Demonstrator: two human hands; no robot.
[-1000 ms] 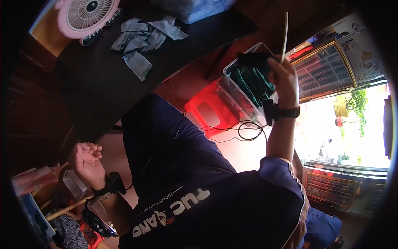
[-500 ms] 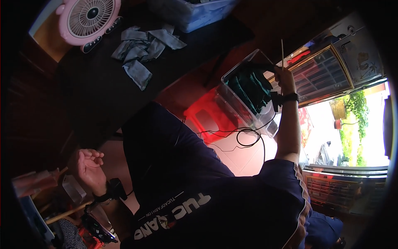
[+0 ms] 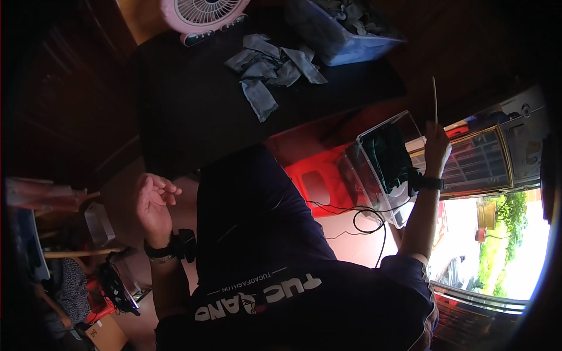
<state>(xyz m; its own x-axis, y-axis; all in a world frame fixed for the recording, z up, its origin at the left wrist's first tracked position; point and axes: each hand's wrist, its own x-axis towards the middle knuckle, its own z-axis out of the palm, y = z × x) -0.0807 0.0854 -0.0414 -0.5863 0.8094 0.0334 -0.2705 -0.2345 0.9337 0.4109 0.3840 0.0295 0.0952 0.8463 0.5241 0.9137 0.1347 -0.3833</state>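
Note:
My right hand [image 3: 437, 149], a dark band on its wrist, is closed round a thin pale stick [image 3: 435, 99] that points up. It is beside a clear plastic bin [image 3: 383, 126] with dark green cloth [image 3: 389, 155] inside. Whether the fingers also touch the cloth is hidden in shadow. My left hand [image 3: 157, 205] hangs in the air left of my lap, palm up, fingers loosely curled and apart, with nothing in it. Several grey-green cloth pieces [image 3: 259, 99] are heaped on the dark table [image 3: 193, 117] in front of me.
A pink fan [image 3: 206, 26] and a bluish tub [image 3: 357, 50] of similar pieces stand at the table's back. Beside the clear bin is a red plastic stool [image 3: 319, 181]. A black cable [image 3: 369, 219] loops near it. A cardboard box [image 3: 106, 334] lies at lower left.
The whole view has shifted, so the table, bin and both hands appear further right. The right hand still grips the stick near the bin; the left hand stays loosely curled.

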